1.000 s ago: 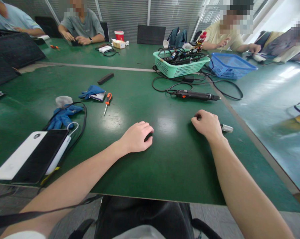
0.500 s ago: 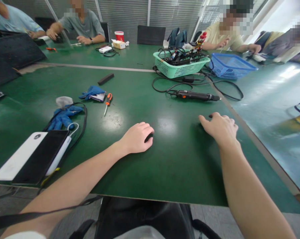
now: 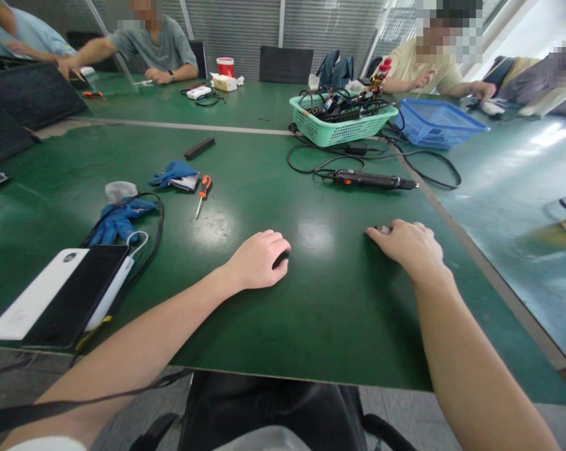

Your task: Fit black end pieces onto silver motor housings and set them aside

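Note:
My left hand rests on the green table, its fingers loosely curled and its thumb apart from them. The gap between thumb and fingers is dark, and nothing clear shows in it. My right hand lies low over the table to the right, palm down, fingers bent underneath. By its thumb a small greyish thing peeks out, too covered to name. Beyond that hand lies a black electric screwdriver with a cable. A screwdriver with an orange and black handle lies farther off, left of centre.
Blue gloves, a white and black phone-like slab and cables lie at left. A dark bar lies farther back. A green basket full of tools stands beside a blue basket. Other people sit around the table.
My right hand has shifted slightly left, and a greyish thing now shows by its thumb. My left hand has stayed put. A person at the back left has stretched an arm out leftward.

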{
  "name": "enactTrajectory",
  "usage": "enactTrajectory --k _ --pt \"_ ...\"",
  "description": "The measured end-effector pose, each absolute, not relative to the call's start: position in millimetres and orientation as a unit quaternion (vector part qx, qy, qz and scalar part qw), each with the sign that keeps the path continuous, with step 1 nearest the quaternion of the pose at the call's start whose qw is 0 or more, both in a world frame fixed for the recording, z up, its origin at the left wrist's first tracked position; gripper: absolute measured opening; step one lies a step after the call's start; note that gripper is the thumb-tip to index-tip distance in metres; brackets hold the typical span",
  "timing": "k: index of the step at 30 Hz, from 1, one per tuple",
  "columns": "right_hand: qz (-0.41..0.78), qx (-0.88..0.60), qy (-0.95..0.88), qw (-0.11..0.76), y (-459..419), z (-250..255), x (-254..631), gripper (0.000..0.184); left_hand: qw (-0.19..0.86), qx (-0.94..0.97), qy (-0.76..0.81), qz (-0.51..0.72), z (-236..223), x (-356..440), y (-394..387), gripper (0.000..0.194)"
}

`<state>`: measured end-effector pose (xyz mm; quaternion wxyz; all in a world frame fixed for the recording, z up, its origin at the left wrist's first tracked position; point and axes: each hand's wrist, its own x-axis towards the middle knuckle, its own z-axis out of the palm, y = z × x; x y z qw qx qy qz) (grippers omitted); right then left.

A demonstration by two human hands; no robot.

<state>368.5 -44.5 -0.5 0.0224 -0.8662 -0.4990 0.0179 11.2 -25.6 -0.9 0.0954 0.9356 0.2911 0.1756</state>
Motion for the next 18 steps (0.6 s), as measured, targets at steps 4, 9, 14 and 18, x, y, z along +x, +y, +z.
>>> enactTrajectory --k 4,9,14,18 --pt "-0.016 -0.825 -0.563 0.032 -45.9 -1.2 349.9 0.064 0.092 0.935 0.292 0.177 -0.9 11.6 -26.1 0.013" --pt "-0.027 -0.722 -0.686 0.085 -53.2 -2.5 309.1 0.041 0.09 0.936 0.292 0.177 -0.2 11.5 -26.3 0.013" --pt "0.007 -0.579 -0.793 0.19 -67.9 -1.6 255.4 0.018 0.091 0.936 0.291 0.174 1.0 11.5 -27.4 0.013" --pt "0.057 -0.521 -0.824 0.217 -77.7 -1.4 226.3 0.016 0.089 0.938 0.287 0.174 2.6 12.1 -29.3 0.014"
